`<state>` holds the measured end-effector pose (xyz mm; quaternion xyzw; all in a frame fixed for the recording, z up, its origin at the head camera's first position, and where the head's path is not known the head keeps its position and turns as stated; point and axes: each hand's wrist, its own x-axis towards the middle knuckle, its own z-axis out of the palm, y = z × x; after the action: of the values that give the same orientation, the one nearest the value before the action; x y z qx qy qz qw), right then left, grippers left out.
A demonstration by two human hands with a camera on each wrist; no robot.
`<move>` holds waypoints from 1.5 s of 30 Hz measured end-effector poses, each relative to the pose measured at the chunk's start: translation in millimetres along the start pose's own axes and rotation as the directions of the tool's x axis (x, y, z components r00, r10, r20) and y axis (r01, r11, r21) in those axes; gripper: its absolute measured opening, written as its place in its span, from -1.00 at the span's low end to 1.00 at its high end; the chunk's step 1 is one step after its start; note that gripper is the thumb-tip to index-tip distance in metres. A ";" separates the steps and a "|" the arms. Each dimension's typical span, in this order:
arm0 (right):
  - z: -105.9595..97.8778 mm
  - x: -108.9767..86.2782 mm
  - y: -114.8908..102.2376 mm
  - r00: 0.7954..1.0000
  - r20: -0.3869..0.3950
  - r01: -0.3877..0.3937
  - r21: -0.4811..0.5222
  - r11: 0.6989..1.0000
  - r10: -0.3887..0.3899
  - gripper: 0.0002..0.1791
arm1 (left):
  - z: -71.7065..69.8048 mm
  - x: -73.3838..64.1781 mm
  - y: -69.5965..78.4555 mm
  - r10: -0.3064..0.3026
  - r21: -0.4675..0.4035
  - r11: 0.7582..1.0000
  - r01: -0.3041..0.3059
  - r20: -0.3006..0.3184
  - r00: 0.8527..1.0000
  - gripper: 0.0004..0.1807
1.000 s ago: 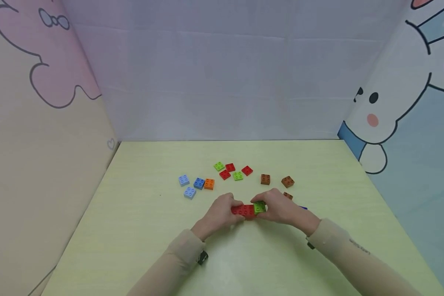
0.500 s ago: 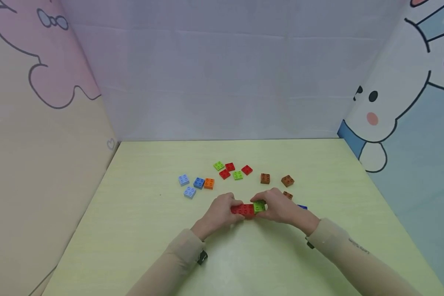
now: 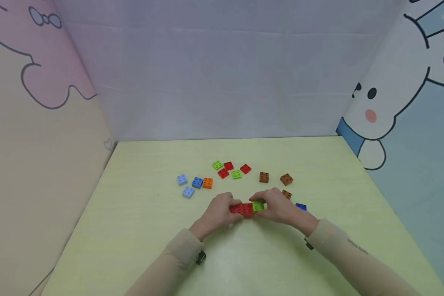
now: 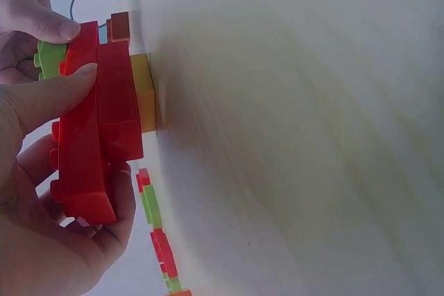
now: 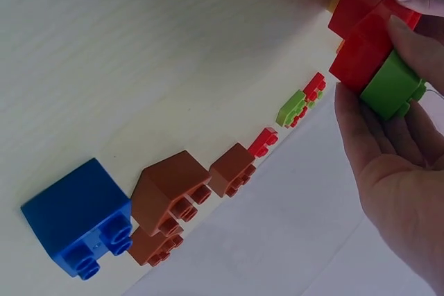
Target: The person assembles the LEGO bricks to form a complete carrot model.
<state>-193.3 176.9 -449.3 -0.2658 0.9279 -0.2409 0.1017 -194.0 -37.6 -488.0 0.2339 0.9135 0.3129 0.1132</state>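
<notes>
A small stack of toy building bricks stands on the table: a yellow brick (image 4: 144, 91) at the bottom, a red brick (image 4: 119, 109) on it, and a long red brick (image 4: 83, 150) on top, overhanging to the left. My left hand (image 3: 218, 210) grips the long red brick at its left end, thumb on the near side. At the right end my right hand (image 3: 278, 206) pinches a lime green brick (image 3: 258, 205), which sits on the long red brick's studs. In the right wrist view the green brick (image 5: 393, 86) touches the red one; whether it is fully pressed down I cannot tell.
Beyond the hands lie loose red bricks (image 3: 246, 169) and green bricks (image 3: 236, 174). Light blue bricks (image 3: 188, 192), a blue brick (image 3: 197, 182) and an orange brick (image 3: 207, 183) lie back left. Brown bricks (image 3: 264, 177) and a dark blue brick (image 5: 80, 216) lie to the right.
Both hands keep their hold on the bricks, with no clear movement on the table. The head view has shifted slightly, and more of the dark blue brick shows beside the right wrist.
</notes>
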 end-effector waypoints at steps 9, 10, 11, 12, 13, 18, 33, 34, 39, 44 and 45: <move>2.7 -0.5 -4.7 0.999 -0.027 -0.045 0.025 0.999 0.046 -0.56 | -2.4 0.2 1.6 -0.011 -0.028 1.000 0.011 -0.009 1.000 -0.51; 2.8 -0.5 -4.9 0.998 -0.028 -0.051 0.026 0.998 0.052 -0.56 | -2.0 0.3 1.5 -0.012 -0.024 1.000 0.011 -0.009 1.000 -0.51; 3.1 -0.4 -4.6 0.998 -0.028 -0.054 0.026 0.998 0.055 -0.56 | -1.5 0.3 1.3 -0.013 -0.021 1.000 0.012 -0.008 1.000 -0.51; 3.6 -0.4 -4.1 0.998 -0.029 -0.056 0.024 0.998 0.057 -0.56 | -1.0 0.3 1.1 -0.013 -0.018 1.000 0.013 -0.008 1.000 -0.51; 4.0 -0.5 -3.6 0.998 -0.028 -0.057 0.025 0.998 0.058 -0.57 | -0.4 0.3 0.9 -0.013 -0.013 1.000 0.013 -0.006 1.000 -0.51; 5.0 -1.4 -3.7 0.998 -0.027 -0.048 0.029 0.998 0.049 -0.58 | 0.5 -0.4 1.1 -0.012 -0.019 1.000 0.011 -0.004 1.000 -0.52; 8.9 1.2 2.3 1.000 0.001 -0.014 0.090 0.996 0.014 -0.63 | 2.8 -2.1 -1.7 0.021 -0.018 1.000 -0.021 -0.012 1.000 -0.56; 10.4 0.8 3.6 1.000 -0.003 -0.014 0.099 0.995 0.014 -0.63 | 2.9 -1.9 -1.9 0.022 -0.017 1.000 -0.022 -0.010 1.000 -0.56; 19.1 0.1 11.0 0.998 -0.036 -0.041 0.187 0.982 0.048 -0.64 | 2.0 0.3 -3.9 0.040 -0.017 0.999 -0.040 -0.011 0.999 -0.60; 24.4 -0.4 15.3 0.995 -0.048 -0.070 0.251 0.965 0.085 -0.64 | 1.5 0.5 -6.0 0.043 -0.034 0.998 -0.043 -0.014 0.999 -0.62; 24.8 -0.4 15.4 0.995 -0.047 -0.073 0.257 0.964 0.088 -0.65 | 1.8 0.3 -6.5 0.041 -0.033 0.999 -0.041 -0.015 0.999 -0.61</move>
<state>-191.9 178.8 -478.4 -0.2055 0.9019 -0.3613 0.1178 -195.9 -41.0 -493.5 0.2484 0.9041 0.3318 0.1039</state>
